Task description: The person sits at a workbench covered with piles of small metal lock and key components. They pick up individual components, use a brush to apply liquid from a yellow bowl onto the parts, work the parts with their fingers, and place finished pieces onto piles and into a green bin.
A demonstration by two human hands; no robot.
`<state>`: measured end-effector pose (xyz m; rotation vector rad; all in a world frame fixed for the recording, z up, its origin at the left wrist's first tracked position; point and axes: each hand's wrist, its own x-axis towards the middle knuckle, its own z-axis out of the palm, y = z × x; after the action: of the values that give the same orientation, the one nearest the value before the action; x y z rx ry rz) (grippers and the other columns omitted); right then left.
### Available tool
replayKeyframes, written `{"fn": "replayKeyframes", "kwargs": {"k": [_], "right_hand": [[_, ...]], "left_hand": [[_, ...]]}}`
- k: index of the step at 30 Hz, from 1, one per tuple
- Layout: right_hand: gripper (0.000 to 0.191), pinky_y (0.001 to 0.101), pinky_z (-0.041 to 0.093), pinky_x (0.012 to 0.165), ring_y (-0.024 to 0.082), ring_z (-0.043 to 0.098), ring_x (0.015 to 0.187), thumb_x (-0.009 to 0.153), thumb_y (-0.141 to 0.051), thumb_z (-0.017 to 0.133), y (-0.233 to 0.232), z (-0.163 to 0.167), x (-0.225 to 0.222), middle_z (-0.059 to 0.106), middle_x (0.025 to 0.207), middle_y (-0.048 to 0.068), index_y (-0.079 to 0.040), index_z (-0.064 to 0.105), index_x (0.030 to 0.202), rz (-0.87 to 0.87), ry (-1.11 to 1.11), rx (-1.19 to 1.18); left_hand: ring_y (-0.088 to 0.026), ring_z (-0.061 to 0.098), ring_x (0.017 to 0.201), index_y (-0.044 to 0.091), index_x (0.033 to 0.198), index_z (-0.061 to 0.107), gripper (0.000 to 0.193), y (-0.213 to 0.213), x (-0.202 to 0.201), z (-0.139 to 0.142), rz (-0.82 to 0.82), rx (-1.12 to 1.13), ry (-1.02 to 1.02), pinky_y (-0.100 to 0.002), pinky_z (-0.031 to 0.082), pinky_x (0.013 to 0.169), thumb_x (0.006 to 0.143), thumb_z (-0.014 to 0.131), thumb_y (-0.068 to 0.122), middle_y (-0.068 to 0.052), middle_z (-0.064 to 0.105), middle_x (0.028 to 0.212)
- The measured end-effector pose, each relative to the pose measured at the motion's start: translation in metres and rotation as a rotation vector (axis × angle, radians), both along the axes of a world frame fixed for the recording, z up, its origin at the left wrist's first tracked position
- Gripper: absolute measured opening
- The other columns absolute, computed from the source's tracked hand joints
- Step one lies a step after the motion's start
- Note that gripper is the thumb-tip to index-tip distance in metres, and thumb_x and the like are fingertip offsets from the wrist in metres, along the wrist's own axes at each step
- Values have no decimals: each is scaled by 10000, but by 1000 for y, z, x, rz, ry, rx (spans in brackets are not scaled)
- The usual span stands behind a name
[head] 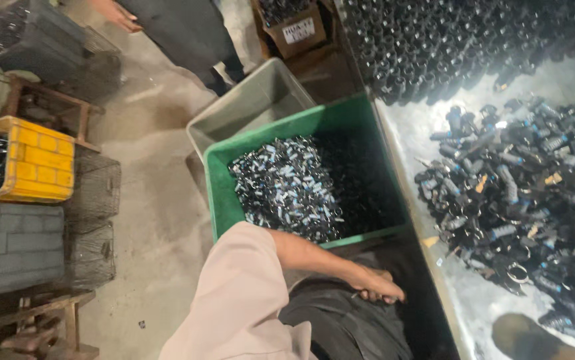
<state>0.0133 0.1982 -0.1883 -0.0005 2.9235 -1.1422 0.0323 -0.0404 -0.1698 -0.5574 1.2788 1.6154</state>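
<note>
My left hand reaches out of a pale pink sleeve and rests on my dark trousers, fingers curled in, just below the green crate. That crate is heaped with small black and silver-blue parts. To the right, a metal table carries a pile of similar dark cylindrical parts. A blurred brown shape at the bottom right, resting on the table, looks like my right hand; its fingers do not show.
A grey tub stands behind the green crate. On the left are a yellow crate, a grey crate and wire baskets. Another person in dark clothes stands at the top. Rows of upright dark parts fill the back right.
</note>
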Motion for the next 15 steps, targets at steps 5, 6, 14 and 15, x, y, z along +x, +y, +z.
{"fn": "replayKeyframes", "kwargs": {"k": [5, 6, 14, 15], "right_hand": [[443, 452, 533, 900, 378, 675, 950, 884, -262, 729, 12, 20, 7, 690, 1145, 202, -62, 647, 1270, 6, 3, -11], [439, 452, 532, 906, 379, 674, 956, 887, -263, 728, 12, 20, 8, 690, 1146, 203, -60, 648, 1269, 5, 3, -13], [415, 448, 521, 950, 386, 666, 1006, 912, -269, 720, 13, 10, 17, 687, 1155, 214, -47, 656, 1256, 22, 26, -23], [412, 448, 520, 956, 387, 665, 1013, 915, -270, 719, 13, 10, 18, 686, 1156, 215, -45, 658, 1255, 17, 32, -26]], "left_hand": [[-86, 331, 359, 164, 688, 564, 378, 9, 0, -20, -39, 102, -99, -300, 284, 353, 903, 520, 471, 83, 338, 483], [-86, 332, 353, 161, 672, 550, 392, 11, 2, -19, -37, -51, -52, -296, 279, 347, 897, 530, 481, 74, 349, 477], [-120, 410, 436, 101, 711, 593, 506, 30, 43, 7, 277, -282, 162, -315, 375, 397, 929, 537, 554, 24, 405, 532], [-120, 424, 464, 98, 739, 598, 516, 33, 53, 12, 356, -267, 211, -321, 391, 410, 957, 514, 557, 23, 407, 548]]}}
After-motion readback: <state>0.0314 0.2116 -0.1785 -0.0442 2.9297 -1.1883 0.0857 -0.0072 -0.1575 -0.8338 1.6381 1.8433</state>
